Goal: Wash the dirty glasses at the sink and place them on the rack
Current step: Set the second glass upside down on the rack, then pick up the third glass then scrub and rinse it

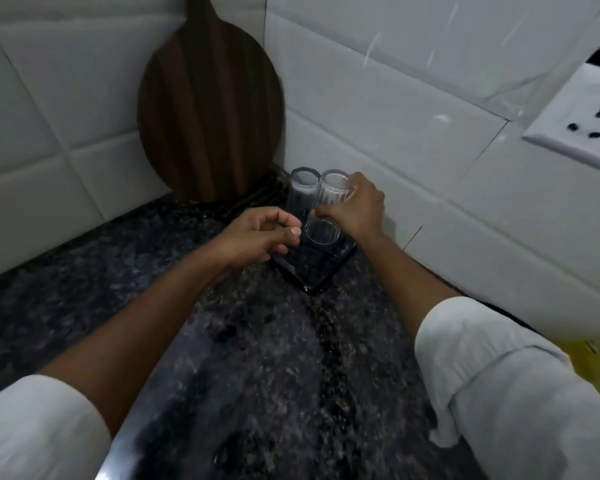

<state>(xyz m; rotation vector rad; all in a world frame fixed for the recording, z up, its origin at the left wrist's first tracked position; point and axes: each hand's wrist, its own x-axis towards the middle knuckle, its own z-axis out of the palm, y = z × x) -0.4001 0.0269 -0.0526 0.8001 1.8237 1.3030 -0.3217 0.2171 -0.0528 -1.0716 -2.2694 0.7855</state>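
Note:
Three clear ribbed glasses stand together on a small black rack (317, 273) in the counter's far corner. Two of them, a left one (303, 188) and a right one (334, 187), are at the back. The third glass (323, 231) is in front. My right hand (355, 206) curls round the back right glass and touches the front one from the right. My left hand (258, 235) hovers just left of the front glass with its fingers loosely curled and nothing in them.
A round dark wooden board (210, 109) leans in the tiled corner behind the rack. A white wall socket (584, 129) sits on the right wall. The speckled dark granite counter (257, 358) runs toward me. Something yellow (589, 362) shows at the right edge.

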